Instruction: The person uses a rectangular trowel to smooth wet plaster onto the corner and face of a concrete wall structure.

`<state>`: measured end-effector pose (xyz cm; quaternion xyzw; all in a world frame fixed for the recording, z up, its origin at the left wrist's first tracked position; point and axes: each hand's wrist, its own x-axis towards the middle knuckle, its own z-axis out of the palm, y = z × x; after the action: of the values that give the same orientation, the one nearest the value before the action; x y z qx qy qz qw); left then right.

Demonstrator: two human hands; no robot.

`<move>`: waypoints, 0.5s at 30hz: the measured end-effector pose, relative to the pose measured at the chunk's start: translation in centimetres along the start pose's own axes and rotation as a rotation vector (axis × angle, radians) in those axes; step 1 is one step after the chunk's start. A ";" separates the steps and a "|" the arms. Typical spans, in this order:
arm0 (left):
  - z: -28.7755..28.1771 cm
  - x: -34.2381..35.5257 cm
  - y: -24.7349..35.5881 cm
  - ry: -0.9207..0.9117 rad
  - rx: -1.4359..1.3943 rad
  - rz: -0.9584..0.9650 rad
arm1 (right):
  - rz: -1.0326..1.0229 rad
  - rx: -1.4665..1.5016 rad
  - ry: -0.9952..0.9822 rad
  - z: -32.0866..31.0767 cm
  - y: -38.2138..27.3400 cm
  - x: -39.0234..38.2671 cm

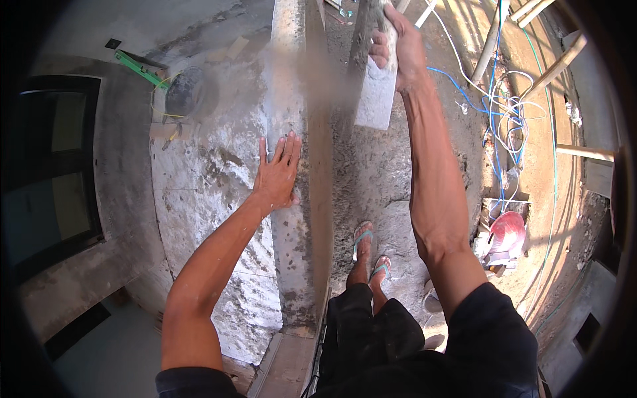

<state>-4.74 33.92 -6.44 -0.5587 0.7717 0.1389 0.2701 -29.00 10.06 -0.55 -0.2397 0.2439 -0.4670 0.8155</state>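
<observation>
My left hand lies flat on the grey, stained top of a narrow wall, fingers stretched out and pointing away from me. It holds nothing. Farther out and to the right, my right hand is closed round the grip of a plastering float, a long flat board coated with pale, dried plaster. The float is tilted on edge, just right of the wall's brown side face. A blurred brown smear between float and wall hides whether they touch.
Left of the wall lies a white-smeared slab, with a green tool and a dark round opening beyond it. At right, tangled white and blue cables, poles and a red bowl lie on the ground. My sandalled feet stand beside the wall.
</observation>
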 end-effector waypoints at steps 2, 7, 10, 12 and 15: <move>-0.2 -0.2 -0.1 -0.022 0.016 -0.012 | 0.080 -0.029 0.223 -4.2 5.3 -4.3; 0.0 0.7 0.5 -0.026 0.014 -0.012 | 0.378 0.062 0.494 -13.5 20.1 -13.2; -0.9 0.9 0.8 -0.044 0.035 -0.022 | 0.471 0.106 0.511 -13.0 26.1 -16.0; -0.4 1.1 1.0 -0.066 0.053 -0.021 | 0.515 0.125 0.509 -12.3 28.7 -16.2; 0.1 1.1 0.9 -0.031 0.057 -0.013 | 0.525 0.059 0.480 -10.5 30.1 -15.2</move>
<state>-5.76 33.42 -7.26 -0.5534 0.7676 0.1235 0.2987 -22.89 35.26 -24.57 -0.0286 0.4682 -0.2915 0.8336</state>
